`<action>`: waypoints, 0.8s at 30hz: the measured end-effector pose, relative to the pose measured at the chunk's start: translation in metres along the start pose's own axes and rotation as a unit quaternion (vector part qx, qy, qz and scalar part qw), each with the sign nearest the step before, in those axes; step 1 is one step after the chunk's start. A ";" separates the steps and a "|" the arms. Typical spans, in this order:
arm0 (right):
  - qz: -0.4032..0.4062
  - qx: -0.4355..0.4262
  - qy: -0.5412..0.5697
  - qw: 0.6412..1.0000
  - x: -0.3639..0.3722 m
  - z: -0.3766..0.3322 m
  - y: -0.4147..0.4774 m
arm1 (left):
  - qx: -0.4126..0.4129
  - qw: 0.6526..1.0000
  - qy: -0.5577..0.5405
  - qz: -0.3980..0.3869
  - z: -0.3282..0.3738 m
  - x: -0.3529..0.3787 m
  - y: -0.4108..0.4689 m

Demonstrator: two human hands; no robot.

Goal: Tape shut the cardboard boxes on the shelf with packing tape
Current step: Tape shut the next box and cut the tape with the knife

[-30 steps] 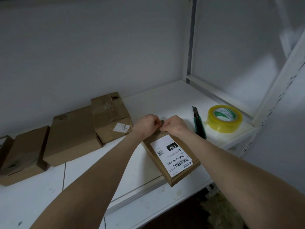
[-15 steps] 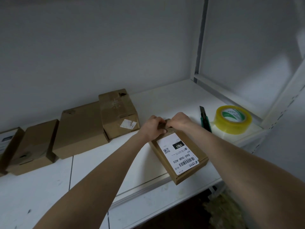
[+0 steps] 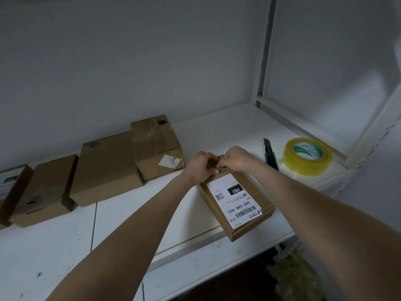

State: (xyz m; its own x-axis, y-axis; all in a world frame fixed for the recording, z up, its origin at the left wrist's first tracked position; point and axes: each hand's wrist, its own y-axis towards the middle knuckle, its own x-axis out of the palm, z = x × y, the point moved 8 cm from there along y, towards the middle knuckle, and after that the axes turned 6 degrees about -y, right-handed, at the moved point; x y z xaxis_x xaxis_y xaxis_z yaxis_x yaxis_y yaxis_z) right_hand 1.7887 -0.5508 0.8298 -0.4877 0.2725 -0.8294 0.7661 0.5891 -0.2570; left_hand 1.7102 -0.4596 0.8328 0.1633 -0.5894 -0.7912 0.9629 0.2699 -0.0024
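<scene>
A small flat cardboard box with a white barcode label lies near the front edge of the white shelf. My left hand and my right hand meet at its far end, fingers curled round the box's end flap. What the fingertips pinch is partly hidden. A roll of clear yellowish packing tape lies flat to the right. Between it and my right hand lies a green utility knife.
Several more cardboard boxes line the back wall to the left: a taped cube box, a wider box, another, and a labelled one at the frame edge. A white upright post stands at the back right.
My view has shifted slightly, so everything sits further right in the frame. Both hands stay at the far end of the labelled box, working its flap.
</scene>
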 end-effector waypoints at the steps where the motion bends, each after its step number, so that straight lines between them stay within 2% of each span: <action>1: 0.012 -0.011 -0.004 1.000 -0.002 -0.002 -0.001 | 0.000 1.000 0.001 0.000 0.000 0.000 0.000; 6: 0.056 -0.024 0.040 0.997 -0.007 -0.011 -0.001 | -0.009 1.000 0.004 -0.009 0.000 0.000 0.002; 11: 0.027 0.005 0.101 0.995 -0.003 -0.009 0.001 | -0.012 1.000 0.007 -0.012 -0.001 0.000 0.001; 16: 0.018 0.034 0.057 0.998 -0.005 -0.004 0.006 | -0.009 1.000 0.000 -0.011 0.000 0.000 0.001; 24: 0.070 0.029 -0.006 0.997 -0.007 -0.003 0.004 | -0.010 1.000 0.005 -0.014 0.000 0.000 0.000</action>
State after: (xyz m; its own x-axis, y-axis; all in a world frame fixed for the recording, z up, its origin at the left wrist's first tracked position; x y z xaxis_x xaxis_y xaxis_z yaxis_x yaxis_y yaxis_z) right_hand 1.7945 -0.5482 0.8359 -0.3690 0.3397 -0.8651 0.8495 0.5009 -0.1656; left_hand 1.7104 -0.4594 0.8327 0.1348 -0.5890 -0.7968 0.9623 0.2694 -0.0364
